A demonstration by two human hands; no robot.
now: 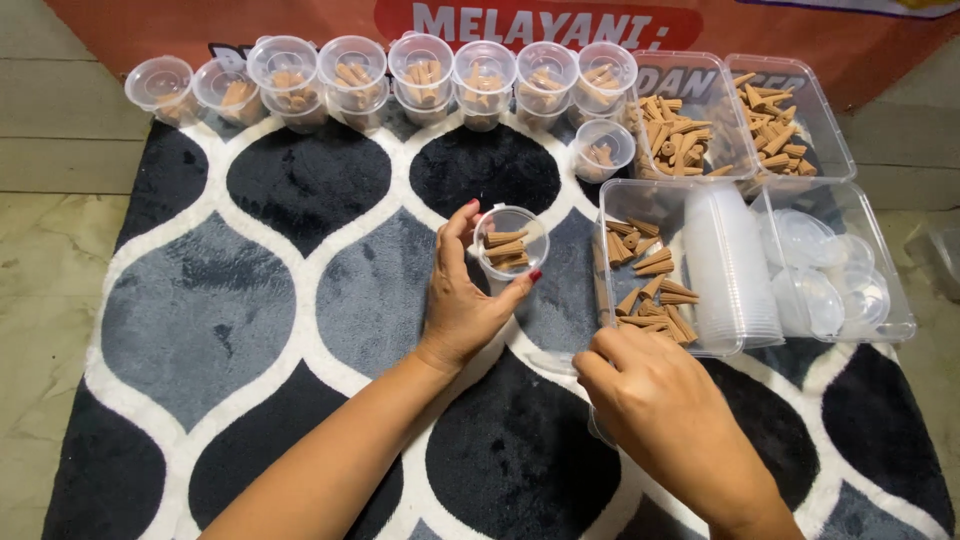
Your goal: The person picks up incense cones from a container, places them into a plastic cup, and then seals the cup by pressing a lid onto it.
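A black, grey and white patterned rug [250, 300] covers the floor, and along its far edge runs a row of small clear cups [380, 75], each with brown cones inside, some stacked two high. One more filled cup [603, 150] sits alone just in front of the row's right end.

Near the middle, the left hand [462, 300] is wrapped around a small clear cup [510, 242], thumb on one side and fingers on the other, lifting it off the rug and tilting its mouth toward the camera; a few brown cones [505, 250] lie inside it.

Lower and to the right, the right hand [650, 400] is curled with its fingertips pinched together at the near edge of a clear tray [610, 200] holding loose cones (whether a cone sits between the fingers cannot be told, since the knuckles hide them). In the same tray lies a stack of empty cups [735, 265] on its side.

Behind it stand two more clear tubs of cones [680, 135], and furthest right a tub of clear lids [835, 275].
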